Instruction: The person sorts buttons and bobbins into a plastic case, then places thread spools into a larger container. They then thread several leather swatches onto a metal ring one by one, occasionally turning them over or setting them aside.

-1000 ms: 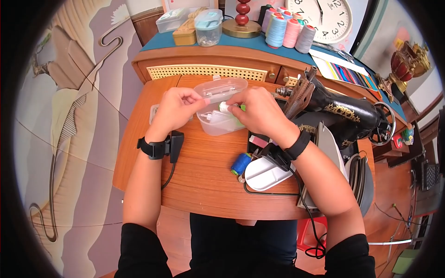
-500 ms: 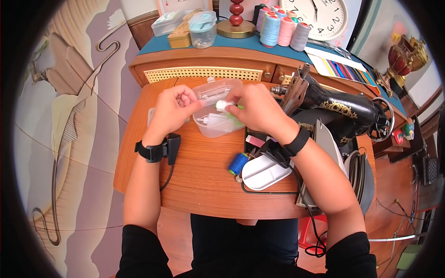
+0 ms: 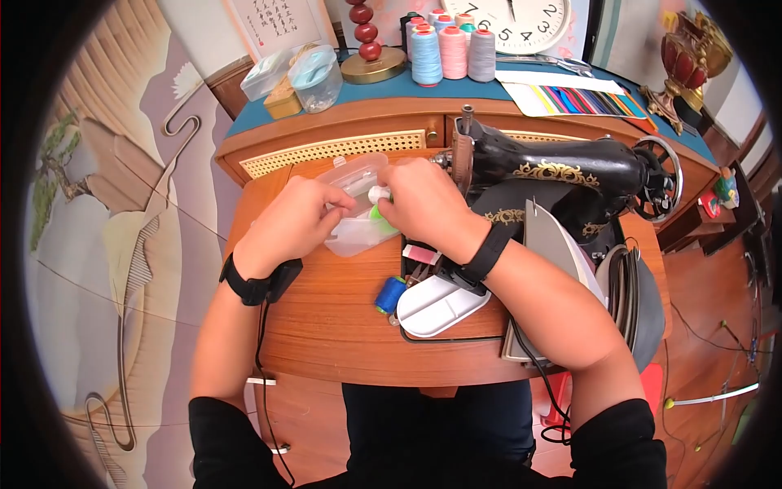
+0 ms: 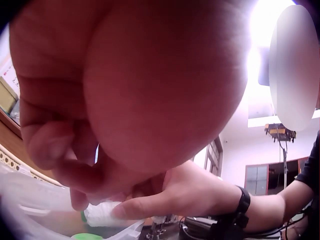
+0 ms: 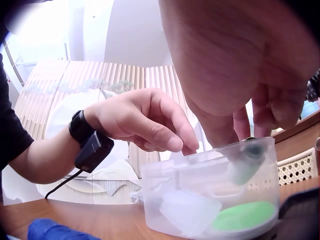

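Note:
My right hand (image 3: 432, 208) pinches a white thread spool (image 4: 102, 214) with a green edge, over the open clear plastic box (image 3: 358, 239). In the right wrist view the spool's lower part shows through the wall of the box, inside its rim. My left hand (image 3: 293, 220) hovers at the box's left side, its thumb and forefinger slightly bent and apart, near the rim. Inside the box lie a flat green round piece (image 5: 245, 216) and a whitish translucent piece (image 5: 190, 212). The box's lid (image 3: 358, 169) leans back on the far side.
A black sewing machine (image 3: 570, 163) stands to the right. Nearer me are a blue thread spool (image 3: 390, 294), a white divided tray (image 3: 444, 307) and a pink-and-white small box (image 3: 421, 254). Thread cones (image 3: 452, 54) and a clock (image 3: 521, 24) stand on the back shelf (image 3: 358, 96).
The head view has swung to the right. The right hand still holds the white spool, now lower at the box. The left hand has opened its thumb and forefinger a little.

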Demonstrator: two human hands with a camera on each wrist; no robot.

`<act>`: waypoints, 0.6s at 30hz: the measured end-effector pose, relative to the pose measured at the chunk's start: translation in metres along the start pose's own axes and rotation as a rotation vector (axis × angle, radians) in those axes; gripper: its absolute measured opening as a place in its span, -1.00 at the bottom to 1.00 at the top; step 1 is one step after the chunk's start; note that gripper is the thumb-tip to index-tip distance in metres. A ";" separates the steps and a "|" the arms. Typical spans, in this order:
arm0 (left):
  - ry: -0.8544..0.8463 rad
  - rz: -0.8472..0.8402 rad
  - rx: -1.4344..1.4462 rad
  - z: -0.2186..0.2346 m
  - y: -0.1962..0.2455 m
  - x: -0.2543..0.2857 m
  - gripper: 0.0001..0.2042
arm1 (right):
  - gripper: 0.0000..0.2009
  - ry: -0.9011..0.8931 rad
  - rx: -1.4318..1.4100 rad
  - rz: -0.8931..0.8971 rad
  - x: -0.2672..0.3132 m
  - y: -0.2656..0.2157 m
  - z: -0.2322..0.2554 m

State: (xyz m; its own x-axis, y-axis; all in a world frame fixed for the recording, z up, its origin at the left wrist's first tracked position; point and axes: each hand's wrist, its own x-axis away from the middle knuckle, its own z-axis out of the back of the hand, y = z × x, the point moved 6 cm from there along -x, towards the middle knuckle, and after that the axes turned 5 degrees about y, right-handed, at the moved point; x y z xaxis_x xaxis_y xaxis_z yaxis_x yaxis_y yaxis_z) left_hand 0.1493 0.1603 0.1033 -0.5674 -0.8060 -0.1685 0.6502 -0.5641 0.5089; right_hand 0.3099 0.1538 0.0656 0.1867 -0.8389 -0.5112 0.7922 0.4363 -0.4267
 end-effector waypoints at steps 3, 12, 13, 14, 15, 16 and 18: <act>-0.148 -0.023 -0.124 -0.009 0.002 -0.008 -0.80 | -0.83 -0.033 0.004 -0.021 0.005 -0.001 -0.001; -0.388 -0.003 -0.306 -0.021 -0.003 -0.007 -0.79 | -0.81 -0.082 -0.042 -0.056 0.008 -0.004 -0.005; -0.382 0.006 -0.306 -0.018 0.001 -0.006 -0.80 | -0.81 -0.075 -0.049 -0.063 0.009 -0.004 -0.005; -0.375 0.016 -0.304 -0.016 0.003 -0.006 -0.80 | -0.81 -0.069 -0.054 -0.068 0.009 -0.004 -0.004; -0.375 0.016 -0.305 -0.017 0.000 -0.005 -0.80 | -0.81 -0.067 -0.055 -0.069 0.009 -0.004 -0.004; -0.334 -0.002 -0.261 -0.016 -0.006 -0.005 -0.81 | -0.81 -0.070 -0.061 -0.073 0.009 -0.004 -0.004; -0.289 -0.018 -0.217 -0.016 -0.011 -0.005 -0.82 | -0.81 -0.073 -0.066 -0.074 0.009 -0.004 -0.004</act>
State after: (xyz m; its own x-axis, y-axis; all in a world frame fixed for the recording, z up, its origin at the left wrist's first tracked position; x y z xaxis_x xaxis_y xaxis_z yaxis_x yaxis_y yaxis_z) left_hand 0.1530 0.1682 0.0854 -0.6788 -0.7293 0.0861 0.7137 -0.6275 0.3113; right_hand 0.3058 0.1457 0.0598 0.1730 -0.8902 -0.4215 0.7658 0.3907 -0.5108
